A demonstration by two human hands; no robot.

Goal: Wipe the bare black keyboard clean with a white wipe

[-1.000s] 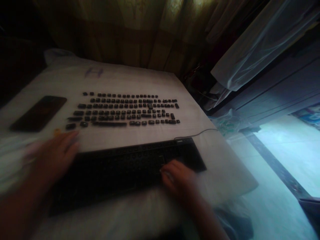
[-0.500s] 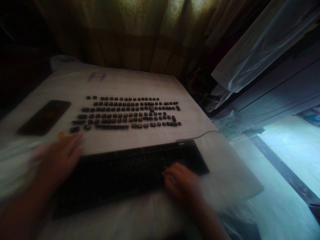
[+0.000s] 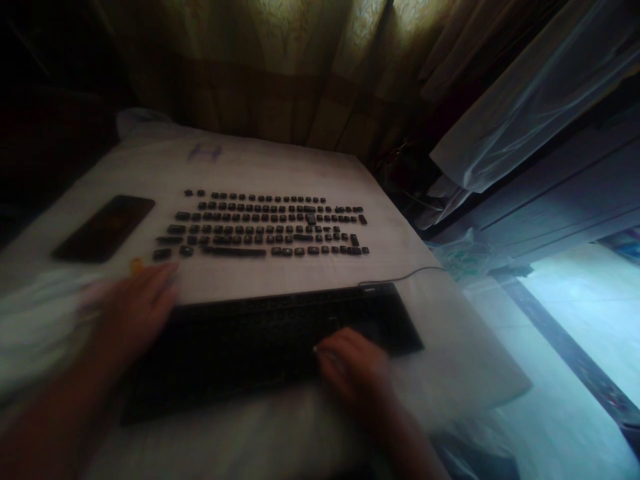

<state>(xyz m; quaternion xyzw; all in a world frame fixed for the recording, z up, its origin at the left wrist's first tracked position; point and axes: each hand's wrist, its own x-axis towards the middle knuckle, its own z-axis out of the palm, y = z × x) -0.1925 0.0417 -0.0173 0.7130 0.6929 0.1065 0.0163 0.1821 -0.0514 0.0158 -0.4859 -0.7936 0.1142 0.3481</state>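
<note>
A black keyboard base [image 3: 260,340] with its keys taken off lies near me on a white cloth [image 3: 280,170]. The loose black keycaps [image 3: 265,225] are laid out in rows on the cloth behind it. My left hand [image 3: 133,310] rests at the base's left end, fingers stretched out and blurred. My right hand [image 3: 350,367] is curled on the right part of the base, with something pale and small showing at its fingertips that I cannot make out.
A dark phone [image 3: 105,227] lies at the left of the cloth, with a small yellow object [image 3: 136,267] near it. A thin cable [image 3: 405,275] runs off the base's right corner. Curtains hang behind; the cloth's right edge drops to a pale floor [image 3: 575,347].
My right hand has crept slightly left along the base. The left hand stays at the left end. The view has shifted a little, moving everything rightward in the picture.
</note>
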